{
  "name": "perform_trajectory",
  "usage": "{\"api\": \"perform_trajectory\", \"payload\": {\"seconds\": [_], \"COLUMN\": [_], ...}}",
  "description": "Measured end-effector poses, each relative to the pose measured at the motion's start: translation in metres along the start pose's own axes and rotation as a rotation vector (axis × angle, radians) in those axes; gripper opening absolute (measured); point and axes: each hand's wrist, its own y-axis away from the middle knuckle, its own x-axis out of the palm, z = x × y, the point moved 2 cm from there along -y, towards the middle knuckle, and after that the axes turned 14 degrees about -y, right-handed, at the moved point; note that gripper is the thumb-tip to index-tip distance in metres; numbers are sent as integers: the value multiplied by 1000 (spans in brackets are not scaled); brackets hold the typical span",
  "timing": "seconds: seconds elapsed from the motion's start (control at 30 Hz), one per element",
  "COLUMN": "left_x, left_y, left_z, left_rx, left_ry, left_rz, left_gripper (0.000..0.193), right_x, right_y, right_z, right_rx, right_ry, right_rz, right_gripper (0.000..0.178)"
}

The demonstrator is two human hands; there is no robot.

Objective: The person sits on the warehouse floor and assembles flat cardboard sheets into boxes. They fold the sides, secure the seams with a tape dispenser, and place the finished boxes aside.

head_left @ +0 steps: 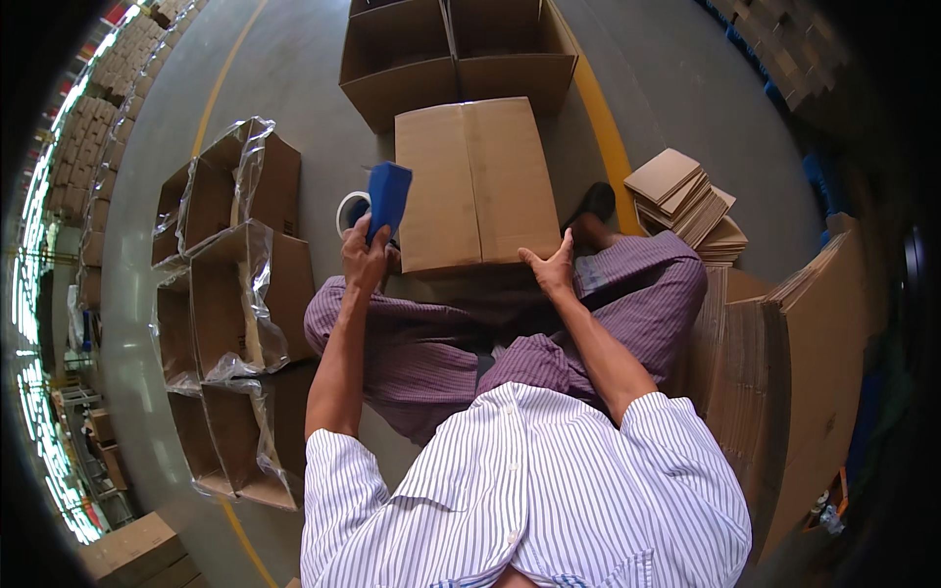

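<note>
A closed brown cardboard box stands on the floor in front of my crossed legs, with a seam running down the middle of its top. My left hand grips a blue tape dispenser, held up at the box's left side. A pale roll of tape shows beside the blue part. At the box's near right corner, my right hand rests against the cardboard, thumb and fingers spread apart.
Open boxes lined with clear plastic stand to my left. Beyond the closed box are larger open boxes. On my right lie a pile of small cardboard sheets and a stack of flattened cartons. Yellow lines mark the floor.
</note>
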Motion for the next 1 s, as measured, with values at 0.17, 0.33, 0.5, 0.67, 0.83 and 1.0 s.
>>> {"api": "perform_trajectory", "payload": {"seconds": [0.17, 0.33, 0.5, 0.67, 0.83, 1.0], "left_x": [-36, -32, -21, -23, -28, -27], "left_y": [19, 45, 48, 51, 58, 65], "left_z": [-52, -61, -41, -34, -44, -48], "left_rx": [554, 701, 541, 538, 545, 750], "left_ry": [-335, -486, -422, -436, -465, -568], "left_rz": [240, 251, 170, 140, 115, 122], "left_gripper": [34, 35, 34, 33, 34, 32], "right_x": [-6, -41, 11, 74, 83, 27], "right_y": [-1, 33, 51, 22, -2, -6], "right_z": [-15, -29, 10, -10, -68, -47], "right_rx": [-42, 210, -412, -223, 188, 197], "right_ry": [25, 434, 49, 44, 425, 303], "right_rz": [-58, 348, 697, 748, 751, 958], "right_gripper": [117, 75, 19, 28, 54, 78]}}
